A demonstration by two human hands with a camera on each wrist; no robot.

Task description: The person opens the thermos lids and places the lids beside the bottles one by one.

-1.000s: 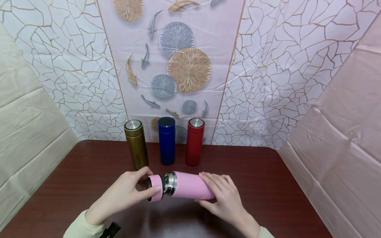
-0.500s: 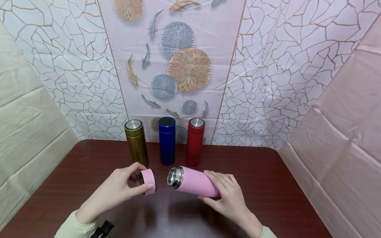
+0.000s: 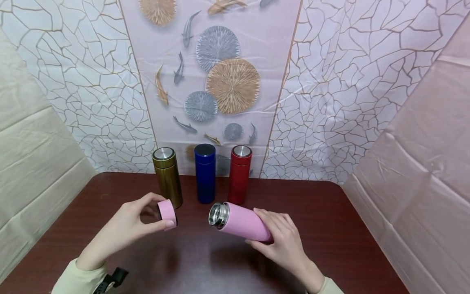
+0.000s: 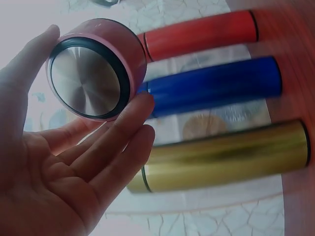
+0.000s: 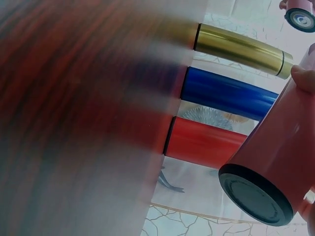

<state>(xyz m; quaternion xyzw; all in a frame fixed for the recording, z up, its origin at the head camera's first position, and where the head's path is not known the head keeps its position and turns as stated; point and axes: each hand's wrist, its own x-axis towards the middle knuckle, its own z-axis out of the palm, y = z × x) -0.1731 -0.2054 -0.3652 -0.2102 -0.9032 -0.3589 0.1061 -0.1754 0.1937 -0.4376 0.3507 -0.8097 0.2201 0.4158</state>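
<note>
Between thumb and fingers, my left hand (image 3: 128, 226) pinches a pink lid (image 3: 167, 214), raised above the table. Its round metal top (image 4: 86, 81) with a dark ring shows in the left wrist view. My right hand (image 3: 280, 241) grips the lower part of a pink thermos bottle (image 3: 244, 221). The bottle is tilted, and its bare steel mouth (image 3: 219, 215) points left toward the lid, with a gap between them. In the right wrist view the bottle's dark-rimmed base (image 5: 256, 194) faces the camera.
Behind the hands, a gold thermos (image 3: 169, 183), a blue thermos (image 3: 205, 175) and a red thermos (image 3: 240, 177) stand upright in a row, all lidded. They are on a dark reddish-brown table (image 3: 312, 212) near its back edge. Patterned cloth (image 3: 235, 85) hangs behind.
The lid has come away from the bottle's mouth and moved left and up with my left hand. The bottle has shifted slightly right, its mouth tipping higher.
</note>
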